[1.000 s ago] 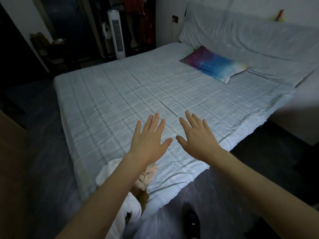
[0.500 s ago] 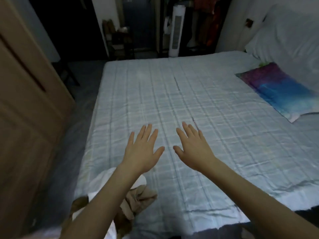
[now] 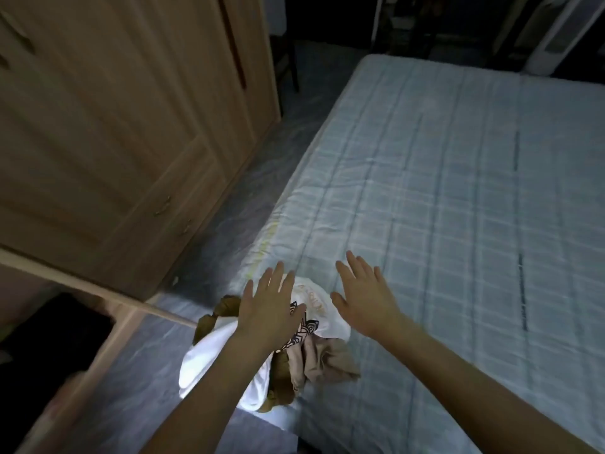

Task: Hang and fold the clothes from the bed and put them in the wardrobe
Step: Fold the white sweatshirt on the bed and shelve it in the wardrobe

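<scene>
In the head view, a crumpled pile of clothes (image 3: 262, 362) sits on the near corner of the bed (image 3: 458, 191), white, brown and beige pieces tangled together, its long axis running along the bed's edge. The left hand (image 3: 270, 309) hovers directly over the pile, fingers spread and holding nothing; the right hand (image 3: 365, 298), equally open, hangs just beside it, further onto the bed. The wardrobe (image 3: 114, 126) stands across the floor from that corner.

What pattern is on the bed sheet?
The bed sheet is pale blue with a checked grid of lines, seen in the head view.
</scene>
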